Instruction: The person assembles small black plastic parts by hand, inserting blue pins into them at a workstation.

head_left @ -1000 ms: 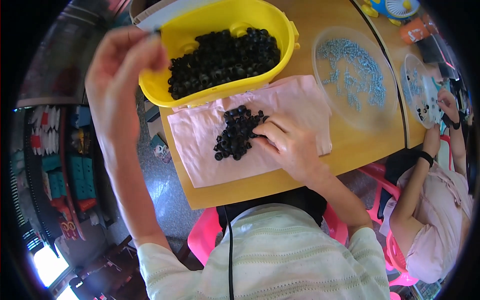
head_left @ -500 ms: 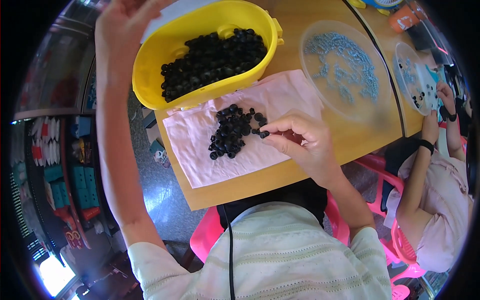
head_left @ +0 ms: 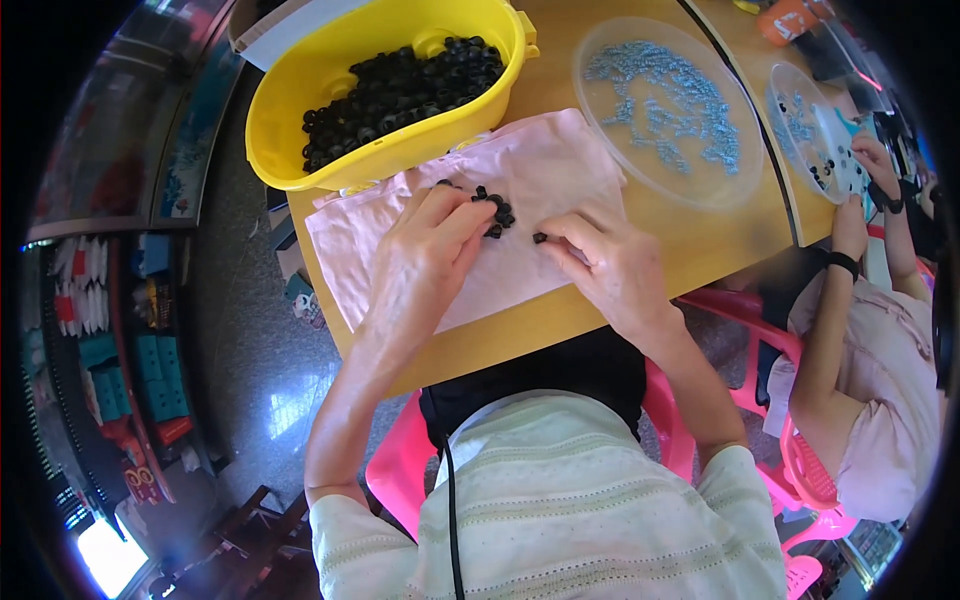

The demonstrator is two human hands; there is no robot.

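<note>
A pink cloth (head_left: 560,150) lies on the wooden table with a small pile of black rubbery parts (head_left: 505,213) on it. My left hand (head_left: 425,255) reaches over this pile and hides most of it. Its fingers are curled and drawn together at the pile's edge; what they grip, if anything, is hidden. To the right of the pile, my right hand (head_left: 612,268) pinches one small black rubbery part (head_left: 540,238) between thumb and forefinger, just above the cloth. Behind the cloth stands a yellow plastic tub (head_left: 275,150) holding many more black parts.
A round translucent tray (head_left: 640,185) with small light-blue pieces sits at the right. Beyond the table seam (head_left: 745,100), a co-worker's hand (head_left: 875,160) is over a similar tray (head_left: 785,95). A cardboard box (head_left: 300,35) stands behind the tub. Shelves (head_left: 130,350) line the left.
My left hand has come down from above the tub's left side to the pile on the cloth. My right hand still pinches at the pile's right. The whole view has shifted slightly.
</note>
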